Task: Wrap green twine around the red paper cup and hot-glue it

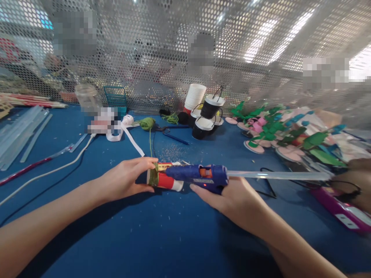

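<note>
My left hand (126, 179) grips a paper cup (168, 180) lying on its side over the blue table; the cup is red and white with a green band at its base. My right hand (228, 197) is closed round a blue hot glue gun (203, 177), whose nozzle points left at the cup. A clear glue stick (275, 175) juts out of the gun's back toward the right.
Black-wrapped cups with handles (207, 116) and a stack of white cups (194, 96) stand at the back by the perforated metal screen (162, 50). Paper flower pieces (278, 133) fill the right. Glue sticks (20, 133), white cable (58, 168), ribbon (130, 135) and green thread (147, 123) lie left.
</note>
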Motion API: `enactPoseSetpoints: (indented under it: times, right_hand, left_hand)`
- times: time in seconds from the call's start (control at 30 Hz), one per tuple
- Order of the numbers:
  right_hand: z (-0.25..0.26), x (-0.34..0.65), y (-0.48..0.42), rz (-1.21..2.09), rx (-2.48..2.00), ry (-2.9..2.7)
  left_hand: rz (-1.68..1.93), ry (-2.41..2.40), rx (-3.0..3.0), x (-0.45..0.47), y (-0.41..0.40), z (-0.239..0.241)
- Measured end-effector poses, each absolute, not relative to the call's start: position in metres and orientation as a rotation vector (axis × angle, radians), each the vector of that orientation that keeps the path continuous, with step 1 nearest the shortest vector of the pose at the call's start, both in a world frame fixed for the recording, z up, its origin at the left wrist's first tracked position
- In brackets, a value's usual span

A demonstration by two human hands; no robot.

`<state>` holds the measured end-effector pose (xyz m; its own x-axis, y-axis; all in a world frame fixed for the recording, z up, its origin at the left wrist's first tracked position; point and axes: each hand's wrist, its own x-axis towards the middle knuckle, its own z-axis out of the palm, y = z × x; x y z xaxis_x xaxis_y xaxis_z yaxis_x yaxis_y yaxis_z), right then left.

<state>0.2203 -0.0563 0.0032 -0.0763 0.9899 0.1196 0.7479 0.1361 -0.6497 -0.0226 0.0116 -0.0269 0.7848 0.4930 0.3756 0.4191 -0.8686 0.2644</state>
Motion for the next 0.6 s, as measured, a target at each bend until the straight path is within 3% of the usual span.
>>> enactPoseSetpoints:
  times: [0.6]
  right_hand:
    - [0.016, 0.217, -0.056, 0.747, -1.580, -1.787]
  left_hand:
    - [0.652, 0.675, 2.807, -0.023, 0.011, -0.028]
